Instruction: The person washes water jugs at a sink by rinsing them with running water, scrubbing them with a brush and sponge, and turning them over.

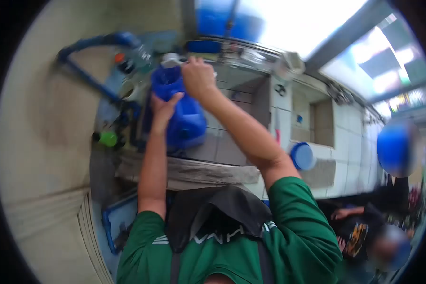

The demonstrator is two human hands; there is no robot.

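Note:
A blue plastic jug (189, 120) is tilted in the tiled basin, with its wide cut opening towards the far side. My left hand (163, 110) grips the jug's near-left side just below the opening, thumb spread over the blue plastic. My right hand (199, 78) is closed at the opening's right side. A white object (171, 59) shows just beyond its fingers; blur hides whether the hand holds it. Inside the opening something clear and shiny is visible, too blurred to name.
A tiled basin (229, 146) surrounds the jug. Blue pipes (87, 85) and a green-capped item (109, 138) lie left. On the right counter are a pink-handled knife (277, 128), a blue-rimmed round tub (302, 156) and a smaller basin (323, 123). Another person (359, 232) is at lower right.

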